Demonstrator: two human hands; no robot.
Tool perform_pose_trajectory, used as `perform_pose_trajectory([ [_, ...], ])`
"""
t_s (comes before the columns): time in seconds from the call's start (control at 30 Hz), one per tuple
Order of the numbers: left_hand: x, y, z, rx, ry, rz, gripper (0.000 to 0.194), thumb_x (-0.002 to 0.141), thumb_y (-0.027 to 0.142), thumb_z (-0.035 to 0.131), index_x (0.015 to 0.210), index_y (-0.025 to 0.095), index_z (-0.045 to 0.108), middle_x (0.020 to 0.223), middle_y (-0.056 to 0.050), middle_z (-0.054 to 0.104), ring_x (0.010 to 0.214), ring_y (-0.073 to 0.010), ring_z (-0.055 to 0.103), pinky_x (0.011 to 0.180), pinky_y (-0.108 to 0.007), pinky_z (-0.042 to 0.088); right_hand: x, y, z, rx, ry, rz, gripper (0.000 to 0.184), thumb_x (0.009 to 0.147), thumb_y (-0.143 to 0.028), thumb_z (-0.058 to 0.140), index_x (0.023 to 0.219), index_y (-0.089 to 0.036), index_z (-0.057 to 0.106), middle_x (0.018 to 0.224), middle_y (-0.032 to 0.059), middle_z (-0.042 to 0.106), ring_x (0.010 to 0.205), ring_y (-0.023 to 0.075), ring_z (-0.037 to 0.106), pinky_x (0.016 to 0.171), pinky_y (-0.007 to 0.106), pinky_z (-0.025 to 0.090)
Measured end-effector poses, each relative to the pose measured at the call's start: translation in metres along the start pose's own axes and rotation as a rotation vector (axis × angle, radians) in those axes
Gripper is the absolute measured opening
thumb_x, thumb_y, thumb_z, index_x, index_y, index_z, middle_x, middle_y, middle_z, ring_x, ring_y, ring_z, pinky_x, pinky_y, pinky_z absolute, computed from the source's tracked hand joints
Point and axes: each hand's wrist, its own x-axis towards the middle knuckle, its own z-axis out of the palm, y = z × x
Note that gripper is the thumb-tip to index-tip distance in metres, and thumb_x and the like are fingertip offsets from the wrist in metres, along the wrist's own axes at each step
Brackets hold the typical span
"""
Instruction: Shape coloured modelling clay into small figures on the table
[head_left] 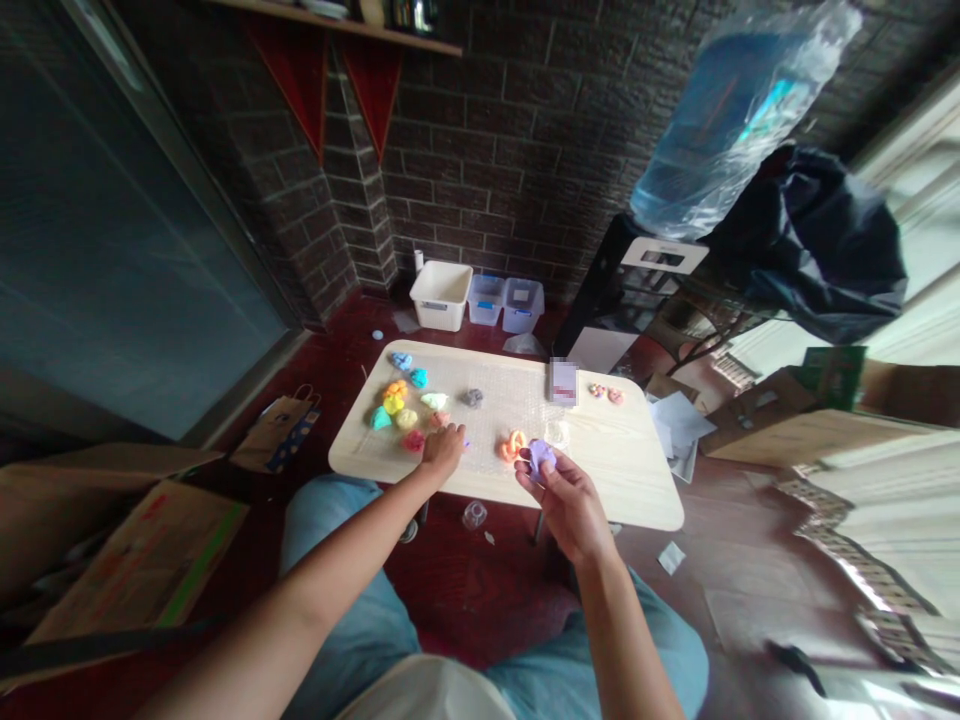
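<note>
A low pale wooden table (615, 480) stands in front of my knees. My right hand (562, 495) is closed on a lilac lump of clay (541, 457), held just above the table's near edge. An orange clay piece (511, 445) lies beside it. My left hand (444, 447) rests on the table with its fingers curled, pinching something small that I cannot make out. Several coloured clay pieces (397, 400) lie to its left, and a grey one (472, 397) sits further back. A clear plastic sheet (510, 395) covers the table's middle.
A small card (563, 381) and two little pink pieces (606, 392) lie at the table's far right. Plastic bins (442, 295) stand against the brick wall. A water dispenser (660, 270) is at the right, cardboard boxes (142, 560) at the left, papers (679, 425) on the floor.
</note>
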Motion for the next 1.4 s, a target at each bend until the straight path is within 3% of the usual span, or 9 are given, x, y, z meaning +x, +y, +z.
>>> perform_pose_trajectory([
  [0.23,-0.042,0.040,-0.017,-0.610,0.042,0.059,0.038,0.097,0.040,0.047,0.128,0.019,0.056,0.143,-0.013,0.051,0.137,-0.0245,0.043,0.110,-0.039,0.039,-0.005,0.014,0.007,-0.358,0.065,-0.223,0.037,0.086,-0.042,0.068,0.119,-0.024,0.065,0.124,0.0083,0.070,0.120,0.0271,0.062,0.108,0.049,0.043],
  [0.37,-0.078,0.070,-0.020,-1.041,-0.165,0.011,0.071,0.094,0.069,0.022,0.111,0.017,0.067,0.108,-0.013,0.071,0.099,-0.0231,0.067,0.081,-0.034,0.055,-0.014,0.039,0.024,-0.982,-0.047,-0.454,0.044,0.097,-0.028,0.048,0.141,-0.021,0.051,0.145,0.0130,0.055,0.141,0.0278,0.043,0.119,0.054,0.026],
  [0.53,-0.104,0.066,-0.013,-1.460,-0.307,-0.173,0.056,0.082,0.070,0.054,0.098,0.019,0.069,0.081,-0.003,0.070,0.063,-0.0113,0.062,0.054,-0.020,0.047,-0.023,0.062,0.033,-1.428,0.058,-0.553,0.060,0.097,-0.018,0.042,0.155,-0.017,0.027,0.162,0.0173,0.023,0.153,0.0318,0.009,0.118,0.067,0.004],
  [0.7,-0.113,0.051,-0.011,-1.588,-0.246,-0.231,0.049,0.073,0.064,0.070,0.078,0.017,0.060,0.067,0.004,0.058,0.052,-0.0046,0.050,0.046,-0.013,0.037,-0.030,0.056,0.030,-1.142,-0.019,-0.367,0.064,0.095,-0.031,0.051,0.154,-0.024,0.028,0.164,0.0117,0.018,0.153,0.0321,0.010,0.117,0.066,0.014],
  [0.97,-0.112,0.056,-0.038,-1.667,-0.161,-0.097,0.063,0.076,0.078,0.052,0.059,0.022,0.029,0.045,0.012,0.019,0.038,-0.0036,0.010,0.035,-0.016,0.005,-0.038,0.025,0.045,-0.545,0.197,-0.282,0.041,0.096,-0.045,0.049,0.128,-0.022,0.059,0.140,0.0096,0.059,0.137,0.0244,0.046,0.120,0.046,0.025],
  [1.1,-0.119,0.075,-0.044,-1.643,-0.048,0.028,0.056,0.082,0.069,0.056,0.060,0.020,0.042,0.048,0.007,0.038,0.042,-0.0055,0.034,0.042,-0.017,0.032,-0.023,0.014,0.054,-0.406,0.263,-0.327,0.043,0.096,-0.050,0.047,0.125,-0.022,0.061,0.141,0.0096,0.057,0.137,0.0244,0.046,0.118,0.046,0.027],
  [1.2,-0.134,0.094,-0.042,-1.520,0.062,0.227,0.036,0.086,0.055,0.061,0.090,0.020,0.068,0.099,-0.005,0.072,0.099,-0.0178,0.064,0.093,-0.028,0.048,-0.008,0.007,0.062,-0.349,0.293,-0.437,0.049,0.099,-0.052,0.037,0.133,-0.023,0.056,0.151,0.0084,0.048,0.143,0.0230,0.038,0.120,0.048,0.023],
  [1.3,-0.148,0.108,-0.038,-1.562,0.002,0.293,0.044,0.092,0.052,0.054,0.128,0.029,0.062,0.151,-0.003,0.050,0.146,-0.0244,0.033,0.121,-0.037,0.021,0.000,-0.003,0.072,-0.386,0.210,-0.498,0.056,0.101,-0.054,0.024,0.143,-0.026,0.047,0.159,0.0043,0.036,0.151,0.0195,0.023,0.124,0.048,0.011],
  [1.4,-0.151,0.118,-0.041,-1.828,-0.113,0.219,0.053,0.094,0.060,0.040,0.138,0.033,0.055,0.160,0.003,0.035,0.152,-0.0232,0.018,0.124,-0.040,0.015,-0.001,-0.009,0.082,-0.399,0.108,-0.500,0.060,0.100,-0.058,0.016,0.150,-0.031,0.037,0.164,-0.0017,0.025,0.154,0.0180,0.009,0.124,0.049,0.003],
])
